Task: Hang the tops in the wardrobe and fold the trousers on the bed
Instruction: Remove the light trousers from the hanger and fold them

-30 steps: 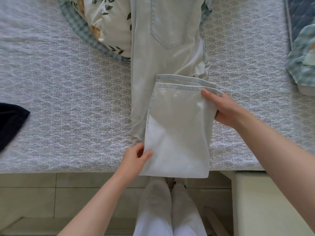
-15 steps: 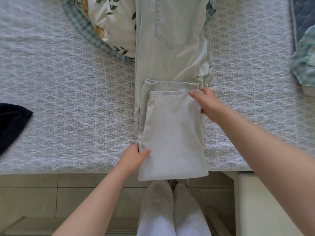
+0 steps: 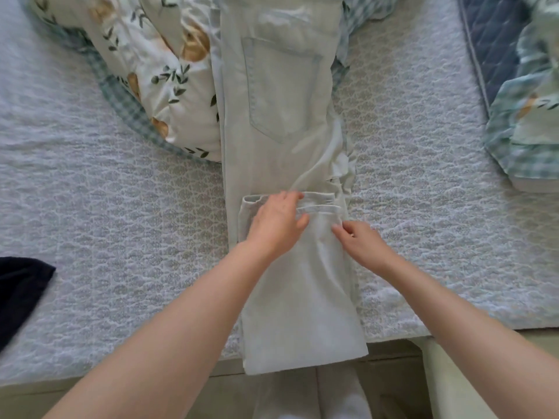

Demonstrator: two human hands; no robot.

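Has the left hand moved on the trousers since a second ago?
Yes. The left hand slid up the trousers, away from the bed edge, and now rests at the hems.

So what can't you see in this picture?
Head view:
- Top of the trousers: cut off by the upper edge.
- Dark cloth: mostly cut off by the left edge.
- Trouser hems: partly covered by the left hand.
- Right hand: pinching or resting, too blurred to tell.
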